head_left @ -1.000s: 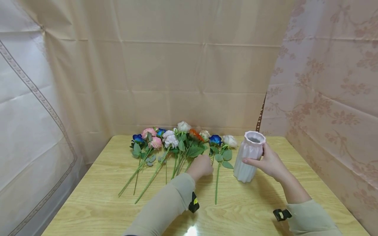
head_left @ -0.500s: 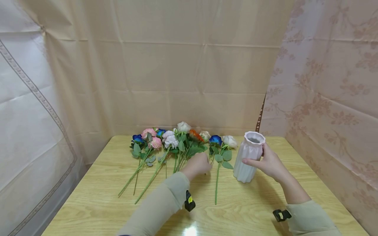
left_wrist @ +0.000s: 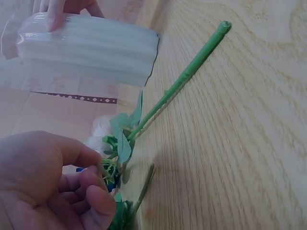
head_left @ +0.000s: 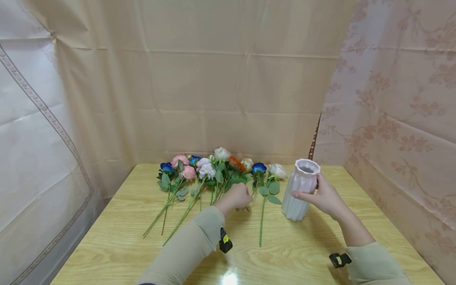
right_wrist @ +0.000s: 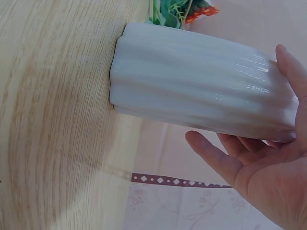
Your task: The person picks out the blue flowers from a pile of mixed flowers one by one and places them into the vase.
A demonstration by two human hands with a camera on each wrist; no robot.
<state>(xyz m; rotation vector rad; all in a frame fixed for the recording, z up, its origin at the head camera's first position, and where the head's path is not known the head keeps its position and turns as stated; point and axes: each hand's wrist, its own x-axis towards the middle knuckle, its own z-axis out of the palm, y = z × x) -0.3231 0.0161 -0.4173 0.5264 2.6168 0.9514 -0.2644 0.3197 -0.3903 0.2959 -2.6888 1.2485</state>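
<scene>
My right hand (head_left: 325, 198) grips a white ribbed vase (head_left: 298, 194) around its upper part, thumb on the near side. The vase stands upright at the table's right; its side (right_wrist: 192, 79) fills much of the right wrist view. My left hand (head_left: 236, 198) is among the flowers at the middle, fingers curled, pinching thin green strands (left_wrist: 109, 167) below a blue rose (head_left: 258, 168). The fingers hide much of that rose's stem. Just right of it lies a white rose (head_left: 277, 171) with a long green stem (left_wrist: 184, 74) and leaves.
Left of the hand lie pink flowers (head_left: 188, 173), a pale lilac flower (head_left: 206, 170), an orange flower (head_left: 236, 163) and several others, stems toward the front. The wooden table (head_left: 285, 257) has a beige curtain (head_left: 228, 87) behind it and a patterned cloth at right.
My left hand has drawn back a little to the left. The blue rose has shifted slightly left with it. The right hand and the vase have stayed in place.
</scene>
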